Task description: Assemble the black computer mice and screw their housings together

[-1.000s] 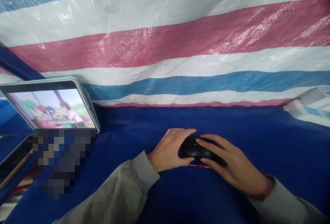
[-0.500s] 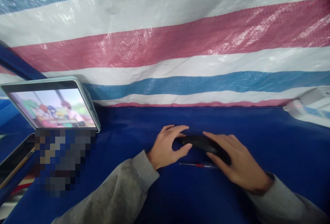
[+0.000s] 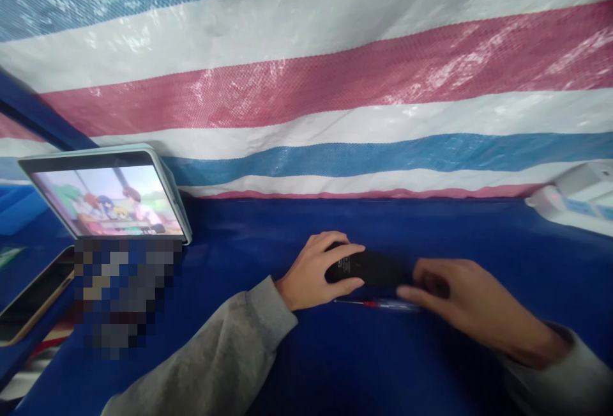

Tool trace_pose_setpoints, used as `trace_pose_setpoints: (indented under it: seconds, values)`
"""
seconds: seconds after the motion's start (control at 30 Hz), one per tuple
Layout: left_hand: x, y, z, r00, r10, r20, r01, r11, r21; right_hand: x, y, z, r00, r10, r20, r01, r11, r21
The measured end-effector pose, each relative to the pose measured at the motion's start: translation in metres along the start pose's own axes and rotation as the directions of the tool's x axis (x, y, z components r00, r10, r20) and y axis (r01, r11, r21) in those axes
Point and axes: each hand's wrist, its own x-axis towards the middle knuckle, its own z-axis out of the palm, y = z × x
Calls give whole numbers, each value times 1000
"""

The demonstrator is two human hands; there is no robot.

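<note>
My left hand point(image 3: 318, 272) is closed round the left end of a black computer mouse point(image 3: 376, 267), thumb at the near side and fingers over the far side. Small pale print shows on the mouse's upturned face, while its right end is smeared by motion. Just off that right end is my right hand point(image 3: 460, 294), fingers bent and thumb apart from them, with nothing seen between them. A small screwdriver point(image 3: 378, 304) with a thin shaft and a red and clear handle lies on the blue table just below the mouse; its handle end is near my right thumb.
On the left, a tablet point(image 3: 110, 195) stands propped up, playing a cartoon. A phone point(image 3: 38, 298) lies at the left edge beside a pixelated patch. A white device point(image 3: 575, 195) sits at the far right. Striped plastic sheeting point(image 3: 306, 96) hangs behind the blue table point(image 3: 364, 365).
The mouse has turned so its printed face shows. My left hand has closed round its left end, and my right hand has let go and moved right. The view has shifted slightly.
</note>
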Motion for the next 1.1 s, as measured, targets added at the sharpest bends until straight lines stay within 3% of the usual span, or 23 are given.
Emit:
trace_pose_setpoints:
  seconds: [0.1, 0.2, 0.33, 0.47, 0.57, 0.67, 0.73, 0.83, 1.1]
  values:
    - [0, 1, 0, 1000, -25, 1, 25, 1000, -11, -5, 3, -4, 987, -41, 156, 40, 999, 4]
    - [0, 2, 0, 999, -36, 8, 36, 999, -22, -6, 2, 0, 972, -93, 214, 90, 996, 25]
    - [1, 1, -3, 998, -62, 25, 64, 996, -60, -6, -1, -1, 956, -160, 246, 139, 985, 97]
    - [1, 0, -6, 996, -91, 9, 91, 979, -185, -8, -7, -15, 951, -218, 221, 174, 964, 202]
    - [2, -1, -7, 992, -108, -68, 82, 946, -312, -10, -12, -23, 964, -230, 134, 181, 936, 302]
    - [2, 0, -6, 963, -197, -185, 113, 915, -387, -11, -15, -19, 988, -134, -80, 154, 917, 367]
    - [2, 0, -5, 931, -253, -262, 129, 901, -414, -13, -18, -10, 970, -24, -241, 117, 917, 381]
    - [0, -1, -3, 904, -265, -336, 106, 899, -424, -14, -22, 3, 907, 123, -403, 60, 909, 413]
    - [-1, -1, -5, 925, -162, -342, 55, 952, -301, -13, -30, 12, 824, 290, -488, -21, 875, 484]
